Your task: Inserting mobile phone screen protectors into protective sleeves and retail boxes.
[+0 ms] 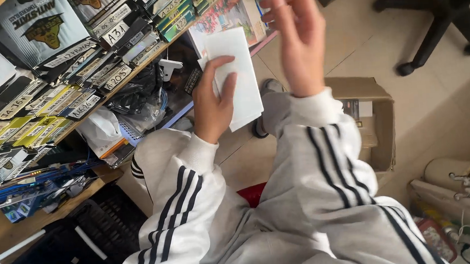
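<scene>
Grey striped-sleeved arms fill the foreground. The left hand [213, 103] pinches a flat white rectangular paper packet [236, 77] between thumb and fingers, long axis near vertical, top tilted slightly left, before a shelf of labelled boxes [77, 77]. The right hand [294, 34] hovers just beside it, fingers loosely spread, empty.

White flat packet [237, 74], rectangular, blank face, held tilted upright in front of the shelf, lower edge pinched

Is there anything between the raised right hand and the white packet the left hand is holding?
Nothing visible. The right hand hangs open just right of the white packet, which the left hand grips; only open air separates them.
</scene>
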